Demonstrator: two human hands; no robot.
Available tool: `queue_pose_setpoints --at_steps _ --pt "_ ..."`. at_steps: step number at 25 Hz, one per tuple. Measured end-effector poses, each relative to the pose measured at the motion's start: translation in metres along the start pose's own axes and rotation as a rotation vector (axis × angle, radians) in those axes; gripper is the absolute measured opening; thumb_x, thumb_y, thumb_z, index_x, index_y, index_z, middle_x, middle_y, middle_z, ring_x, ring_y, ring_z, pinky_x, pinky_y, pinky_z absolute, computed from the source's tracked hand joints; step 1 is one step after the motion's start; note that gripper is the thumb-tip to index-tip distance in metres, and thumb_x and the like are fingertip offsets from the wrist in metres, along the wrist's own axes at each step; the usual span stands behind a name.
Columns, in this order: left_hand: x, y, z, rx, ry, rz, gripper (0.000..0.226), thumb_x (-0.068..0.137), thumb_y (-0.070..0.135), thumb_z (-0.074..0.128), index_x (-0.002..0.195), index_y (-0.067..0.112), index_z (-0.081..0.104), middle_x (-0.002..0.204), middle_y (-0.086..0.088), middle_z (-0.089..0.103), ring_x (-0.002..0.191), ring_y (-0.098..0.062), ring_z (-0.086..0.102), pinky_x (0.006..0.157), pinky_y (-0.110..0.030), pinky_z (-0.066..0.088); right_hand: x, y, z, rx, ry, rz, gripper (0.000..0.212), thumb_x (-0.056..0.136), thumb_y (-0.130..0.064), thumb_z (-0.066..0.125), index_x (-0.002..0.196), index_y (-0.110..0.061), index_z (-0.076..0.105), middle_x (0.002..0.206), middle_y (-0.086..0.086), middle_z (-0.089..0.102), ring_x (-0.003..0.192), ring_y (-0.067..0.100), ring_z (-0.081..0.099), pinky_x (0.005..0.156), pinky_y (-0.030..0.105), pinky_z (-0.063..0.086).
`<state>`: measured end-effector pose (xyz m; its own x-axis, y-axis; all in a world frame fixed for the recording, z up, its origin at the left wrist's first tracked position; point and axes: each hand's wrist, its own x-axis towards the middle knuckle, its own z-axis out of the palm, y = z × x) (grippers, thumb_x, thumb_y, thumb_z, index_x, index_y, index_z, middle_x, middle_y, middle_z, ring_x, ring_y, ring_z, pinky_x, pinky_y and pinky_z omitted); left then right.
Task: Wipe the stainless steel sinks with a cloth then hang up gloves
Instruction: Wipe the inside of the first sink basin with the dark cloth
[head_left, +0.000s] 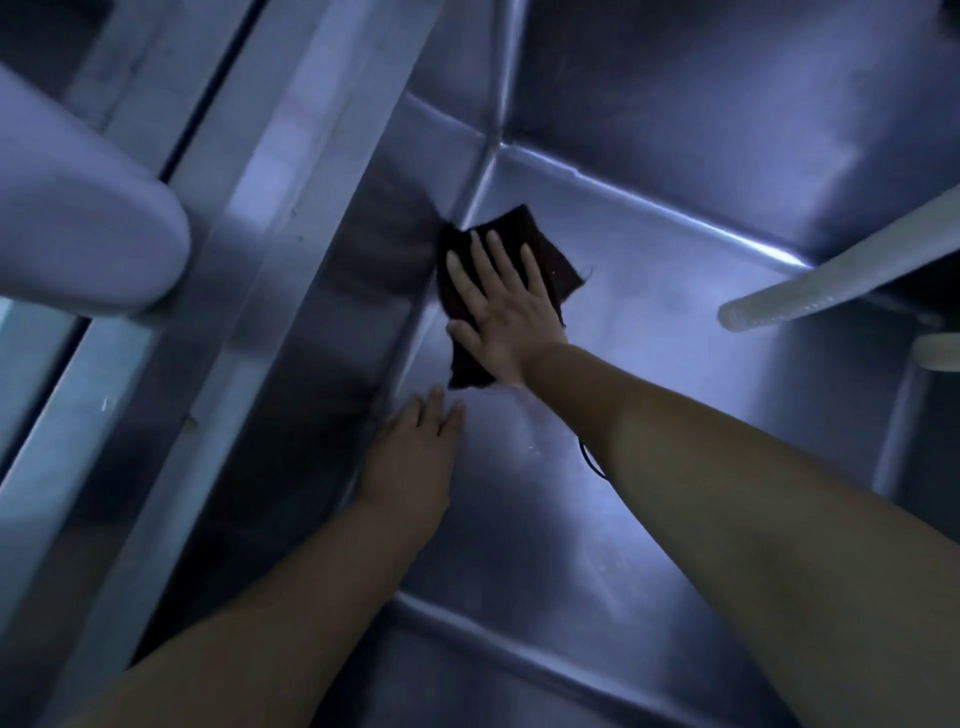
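Observation:
I look down into a deep stainless steel sink. A dark cloth lies flat on the sink floor near its far left corner. My right hand presses on the cloth with fingers spread flat. My left hand rests flat on the sink floor just below the cloth, close to the left wall, holding nothing. No gloves are in view.
A wide steel rim runs diagonally along the sink's left side. A pale rounded object sits over that rim at the left. A translucent hose reaches into the sink from the right, with a second pale end below it.

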<state>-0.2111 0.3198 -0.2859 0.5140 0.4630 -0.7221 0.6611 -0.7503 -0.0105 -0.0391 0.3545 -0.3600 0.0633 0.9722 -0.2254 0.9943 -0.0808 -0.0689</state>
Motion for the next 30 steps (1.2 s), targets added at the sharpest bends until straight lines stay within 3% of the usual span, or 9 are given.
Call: queue_pose_setpoints --at_steps 3,6,10,14,18,21,23,26,30 --pt "-0.018 -0.002 -0.022 0.012 0.061 -0.038 0.039 0.092 0.019 0.049 0.130 0.013 0.044 0.140 -0.010 0.040 0.122 -0.027 0.044 0.081 -0.031 0.040 -0.038 -0.019 0.009 -0.022 -0.044 -0.113 0.068 0.094 -0.053 0.026 0.151 -0.025 0.003 0.160 0.009 0.002 0.147 0.028 -0.003 0.116 0.050 -0.005" --pt "-0.050 -0.005 -0.028 -0.005 0.052 -0.047 0.020 0.094 0.018 0.045 0.110 0.016 0.056 0.117 -0.006 0.059 0.108 -0.025 0.055 0.068 -0.029 0.033 -0.074 -0.047 0.014 0.017 -0.077 -0.211 0.068 0.094 -0.052 0.032 0.151 -0.027 0.006 0.160 0.009 0.001 0.147 0.029 -0.003 0.117 0.052 -0.006" --pt "-0.082 -0.013 -0.018 -0.125 0.093 -0.048 0.020 0.091 0.018 0.046 0.105 0.022 0.058 0.105 -0.003 0.062 0.094 -0.021 0.058 0.069 -0.032 0.046 -0.134 -0.080 0.027 -0.003 -0.165 -0.425 0.066 0.093 -0.052 0.038 0.150 -0.028 0.016 0.159 0.010 0.002 0.146 0.030 -0.003 0.114 0.053 -0.013" --pt "-0.086 -0.009 -0.011 -0.214 0.040 -0.059 0.031 0.090 0.027 0.050 0.120 0.030 0.055 0.122 -0.002 0.062 0.109 -0.024 0.058 0.084 -0.029 0.046 -0.217 -0.066 0.033 -0.068 -0.201 -0.582 0.063 0.090 -0.055 0.043 0.146 -0.031 0.030 0.155 0.008 0.025 0.144 0.030 0.019 0.114 0.056 0.007" --pt "-0.077 0.011 -0.007 -0.135 -0.009 0.065 0.036 0.089 0.026 0.050 0.125 0.028 0.053 0.129 -0.003 0.058 0.114 -0.026 0.055 0.088 -0.031 0.046 -0.284 -0.024 0.026 -0.025 -0.295 -0.556 0.065 0.086 -0.056 0.052 0.144 -0.031 0.035 0.153 0.006 0.032 0.141 0.028 0.028 0.112 0.054 0.020" --pt "-0.071 0.048 -0.001 -0.006 -0.006 0.234 0.034 0.091 0.024 0.047 0.124 0.024 0.054 0.126 -0.006 0.058 0.112 -0.027 0.055 0.088 -0.032 0.044 -0.310 0.001 0.010 0.147 -0.417 -0.438 0.071 0.089 -0.036 0.056 0.150 -0.026 0.021 0.158 0.009 0.003 0.146 0.030 0.007 0.118 0.050 0.008" --pt "-0.064 0.076 0.004 0.089 0.022 0.428 0.031 0.092 0.026 0.047 0.121 0.021 0.054 0.122 -0.006 0.058 0.110 -0.027 0.055 0.086 -0.034 0.043 -0.322 0.019 -0.014 0.216 -0.410 -0.234 0.073 0.091 -0.027 0.052 0.151 -0.023 0.010 0.158 0.009 -0.008 0.147 0.029 0.000 0.120 0.044 0.006" --pt "-0.051 0.115 0.025 0.314 0.017 0.836 0.040 0.094 0.027 0.041 0.133 0.015 0.041 0.128 -0.009 0.048 0.113 -0.029 0.048 0.090 -0.040 0.044 -0.342 0.053 -0.064 0.278 -0.307 0.106 0.057 0.095 -0.026 0.046 0.148 -0.020 0.026 0.159 0.005 0.009 0.138 0.029 0.033 0.109 0.039 0.030" --pt "-0.039 0.149 0.047 0.617 0.059 1.273 0.038 0.092 0.013 0.045 0.129 0.006 0.048 0.134 -0.016 0.049 0.126 -0.031 0.043 0.107 -0.040 0.036 -0.375 0.098 -0.124 0.099 -0.247 0.210 0.043 0.098 -0.029 0.036 0.140 -0.021 0.041 0.136 0.004 0.054 0.115 0.027 0.053 0.094 0.035 0.039"
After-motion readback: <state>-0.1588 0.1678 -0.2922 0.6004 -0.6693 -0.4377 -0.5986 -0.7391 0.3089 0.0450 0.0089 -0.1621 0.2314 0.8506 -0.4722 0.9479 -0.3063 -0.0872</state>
